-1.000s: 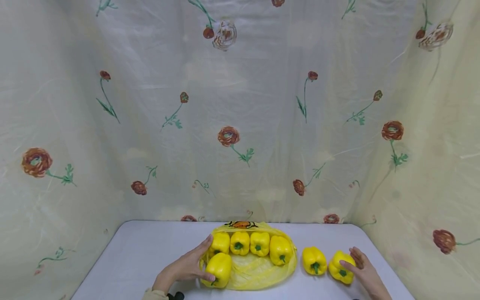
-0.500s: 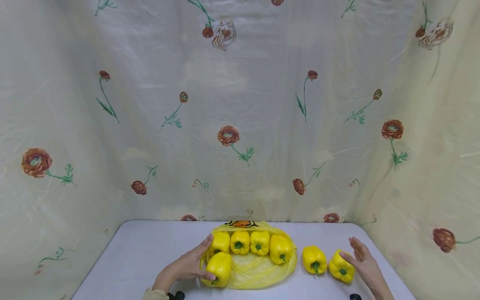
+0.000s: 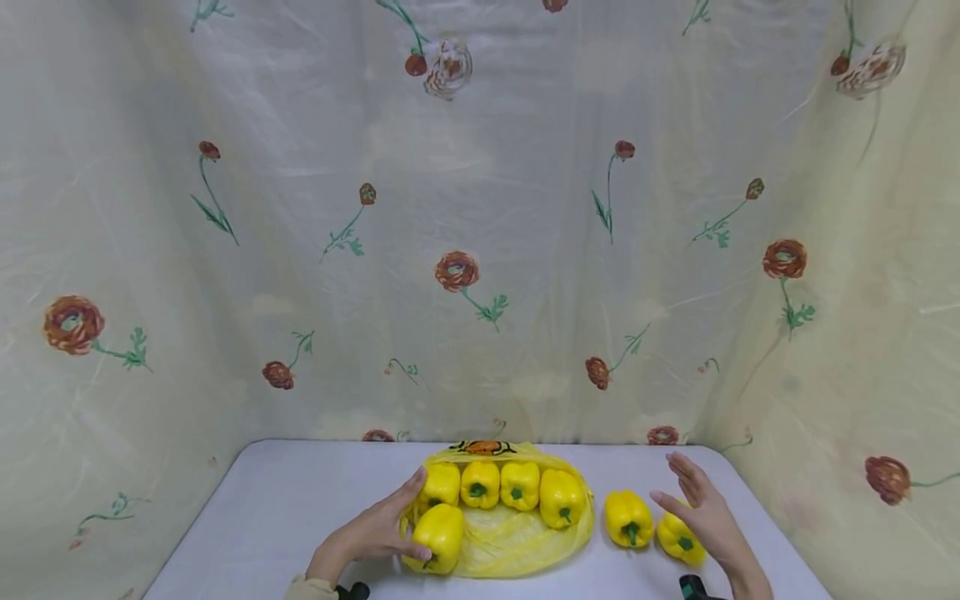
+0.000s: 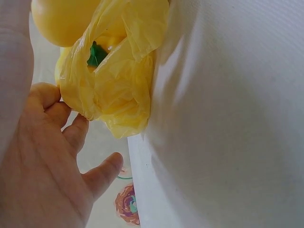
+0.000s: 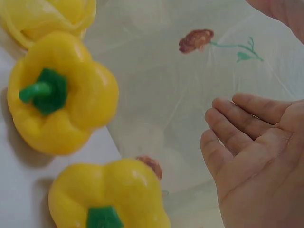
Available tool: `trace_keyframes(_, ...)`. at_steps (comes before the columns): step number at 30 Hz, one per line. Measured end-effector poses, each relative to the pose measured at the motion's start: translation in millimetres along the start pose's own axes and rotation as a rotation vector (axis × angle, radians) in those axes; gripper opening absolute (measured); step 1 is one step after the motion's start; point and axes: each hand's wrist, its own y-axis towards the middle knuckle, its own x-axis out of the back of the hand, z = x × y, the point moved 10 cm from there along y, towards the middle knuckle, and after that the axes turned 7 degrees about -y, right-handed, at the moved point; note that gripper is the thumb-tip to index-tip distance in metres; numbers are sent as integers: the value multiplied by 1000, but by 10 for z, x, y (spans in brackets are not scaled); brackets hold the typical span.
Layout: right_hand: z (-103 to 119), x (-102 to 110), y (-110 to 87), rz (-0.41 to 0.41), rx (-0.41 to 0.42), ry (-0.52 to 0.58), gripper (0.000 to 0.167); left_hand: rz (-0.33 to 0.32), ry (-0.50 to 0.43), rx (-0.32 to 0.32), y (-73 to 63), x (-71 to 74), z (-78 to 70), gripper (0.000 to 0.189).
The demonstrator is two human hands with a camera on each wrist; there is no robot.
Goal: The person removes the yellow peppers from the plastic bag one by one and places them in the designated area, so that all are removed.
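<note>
Yellow bell peppers with green stems lie on the table, several of them in a thin yellow plastic bag (image 3: 510, 550). At the bag's left side my left hand (image 3: 367, 529) holds the front yellow bell pepper (image 3: 442, 533), thumb near its stem and index finger reaching past it to the bag's rim. Its other fingertips (image 4: 78, 128) lie right by the bag in the left wrist view. My right hand (image 3: 708, 512), palm and fingers extended, is raised over the rightmost bell pepper (image 3: 678, 540) and overlaps it. Another bell pepper (image 5: 59, 95) lies just left of that one.
The white table (image 3: 300, 483) ends at a back edge against a floral curtain (image 3: 480, 208). Curtain walls also stand at both sides. A dark device (image 3: 692, 587) shows below the right wrist. An orange-and-black print (image 3: 486, 448) marks the bag's back edge.
My right hand has let go of the rightmost bell pepper and moved up and slightly left. That pepper stays on the table. My left hand has kept its place.
</note>
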Motion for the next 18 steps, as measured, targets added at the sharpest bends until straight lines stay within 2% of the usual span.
trace_keyframes(9,402,-313,56,48,85,35,86,-1,8,0,-5,14,-9,120)
trace_keyframes(15,552,-628,78,127,72,51,85,2,9,-4,-16,13,-18,120)
trace_keyframes(18,628,-763,83,151,93,42,84,2,9,1,-15,17,-13,121)
